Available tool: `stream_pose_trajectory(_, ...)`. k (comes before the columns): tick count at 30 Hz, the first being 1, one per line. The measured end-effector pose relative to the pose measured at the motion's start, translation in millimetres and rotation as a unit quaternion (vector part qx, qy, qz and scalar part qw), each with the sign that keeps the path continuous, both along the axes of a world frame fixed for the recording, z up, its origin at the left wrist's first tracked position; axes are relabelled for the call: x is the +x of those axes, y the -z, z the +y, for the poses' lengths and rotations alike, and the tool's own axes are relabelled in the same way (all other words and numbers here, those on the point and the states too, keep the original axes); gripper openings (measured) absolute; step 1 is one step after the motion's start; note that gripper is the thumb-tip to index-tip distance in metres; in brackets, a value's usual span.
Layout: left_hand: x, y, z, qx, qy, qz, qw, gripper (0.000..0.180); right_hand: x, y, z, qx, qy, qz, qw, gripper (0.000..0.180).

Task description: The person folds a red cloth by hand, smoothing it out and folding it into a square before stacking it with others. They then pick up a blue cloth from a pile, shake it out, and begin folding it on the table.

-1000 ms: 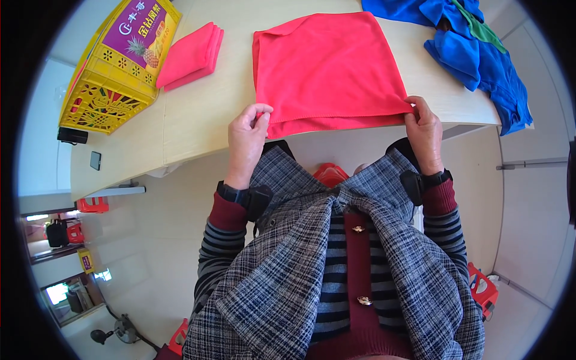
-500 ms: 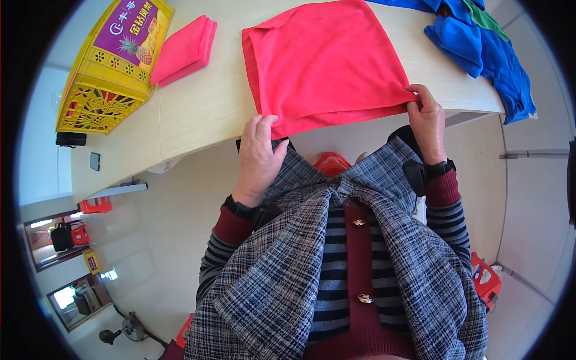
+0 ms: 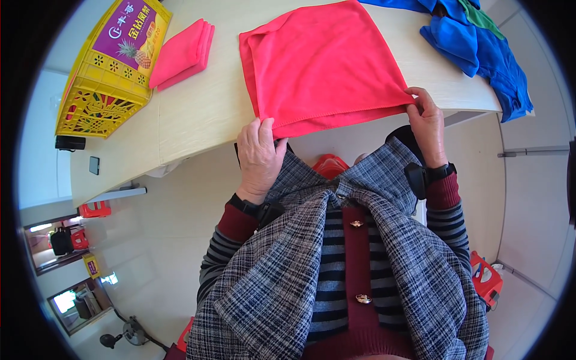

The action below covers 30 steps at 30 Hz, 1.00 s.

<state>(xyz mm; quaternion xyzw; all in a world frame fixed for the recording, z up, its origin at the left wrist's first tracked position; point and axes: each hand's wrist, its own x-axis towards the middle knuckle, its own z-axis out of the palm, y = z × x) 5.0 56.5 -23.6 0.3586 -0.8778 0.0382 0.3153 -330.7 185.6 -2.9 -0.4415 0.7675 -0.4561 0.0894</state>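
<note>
A pinkish-red cloth [image 3: 327,66] lies doubled over on the table, its near hem reaching the table's front edge. My left hand [image 3: 259,153] grips the cloth's near left corner, fingers on top. At the near right corner, my right hand [image 3: 426,123] pinches the hem between thumb and fingers. The layers sit slightly uneven along the near edge, the lower one showing below the stitched upper hem. Left of it rests a stack of folded cloths [image 3: 183,53] of the same colour.
A yellow plastic crate [image 3: 102,99] with a purple label stands at the table's left end. Near it are a black cylinder [image 3: 70,143] and a small dark rectangular item [image 3: 94,165]. Blue cloths [image 3: 462,48] lie heaped at the right, partly hanging over the edge.
The view has shifted slightly. Both hands keep their hold on the cloth's near corners, and the cloth lies almost as before.
</note>
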Motion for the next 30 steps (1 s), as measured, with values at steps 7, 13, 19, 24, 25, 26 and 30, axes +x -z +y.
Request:
stream_pose_trajectory(7,3.6,-2.3,-5.9,-0.005,0.014,0.042,0.999,0.048,1.4,-1.0,2.6,-0.019,0.001,-0.005,1.0,0.025)
stream_pose_trajectory(13,3.0,-8.4,-10.4,0.051,0.023,0.135,0.989,0.035,-0.8,-2.3,1.5,-0.015,-0.008,-0.064,0.998,0.027)
stream_pose_trajectory(19,0.1,-16.8,-10.7,0.152,0.047,0.227,0.961,0.023,-1.3,-6.4,1.7,-0.031,-0.027,-0.116,0.992,0.028)
stream_pose_trajectory(24,3.5,-17.8,-12.6,0.17,0.065,0.228,0.956,0.028,5.0,-13.7,2.8,-0.019,-0.051,-0.163,0.985,0.028)
stream_pose_trajectory(25,3.7,-18.8,-13.1,0.183,0.058,0.231,0.954,0.028,4.4,-13.8,2.7,-0.022,-0.053,-0.174,0.983,0.028)
stream_pose_trajectory(26,3.8,-19.7,-13.6,0.197,0.051,0.235,0.951,0.028,3.9,-13.8,2.7,-0.026,-0.055,-0.185,0.981,0.029)
stream_pose_trajectory(30,4.1,-19.1,-16.8,0.212,0.038,0.241,0.946,0.027,0.8,-12.0,2.4,-0.045,-0.067,-0.223,0.971,0.028)
